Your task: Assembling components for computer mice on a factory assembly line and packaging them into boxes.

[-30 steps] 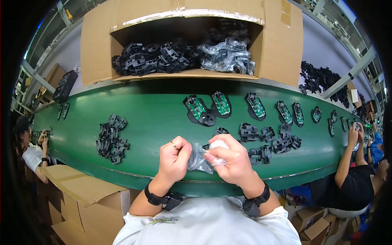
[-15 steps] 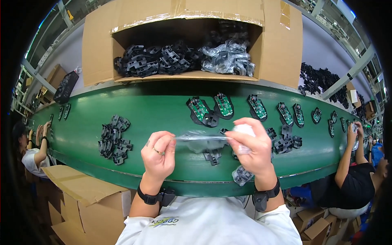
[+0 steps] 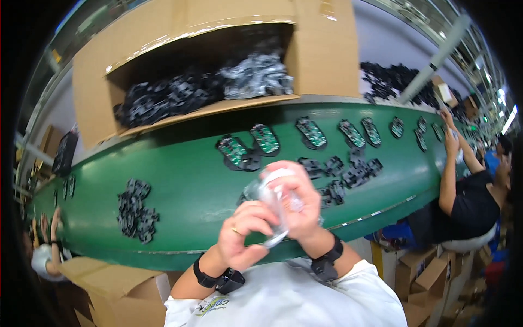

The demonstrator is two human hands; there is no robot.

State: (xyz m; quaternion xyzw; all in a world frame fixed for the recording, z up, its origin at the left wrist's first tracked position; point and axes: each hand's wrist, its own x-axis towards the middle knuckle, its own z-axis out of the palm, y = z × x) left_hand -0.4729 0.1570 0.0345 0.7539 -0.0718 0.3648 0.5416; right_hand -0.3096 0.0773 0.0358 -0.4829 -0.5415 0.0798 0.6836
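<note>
In front of my chest, over the belt's near side, my two hands are together on a crumpled piece of clear plastic film point(image 3: 279, 218), perhaps a bag. My left hand point(image 3: 246, 233) has its fingers curled against the film's left side. My right hand point(image 3: 298, 210) is closed around the bunched part, with a whitish wad point(image 3: 280, 175) at its fingers. Motion blurs the film. Beyond and right of my hands lie dark moulded plastic parts point(image 3: 357, 171). Farther off sit black oval housings with green circuit boards point(image 3: 265, 139).
Another pile of dark plastic parts point(image 3: 136, 210) lies left on the green belt point(image 3: 185, 174). At the back stands a cardboard box point(image 3: 327, 60) with black parts and clear-bagged pieces. An open carton point(image 3: 114, 278) is at near left. Co-workers sit at right point(image 3: 463, 196) and left point(image 3: 43, 259).
The film was stretched between my separated hands; now they have come together and it is bunched up. My view has turned and tilted, shifting the belt and box leftward.
</note>
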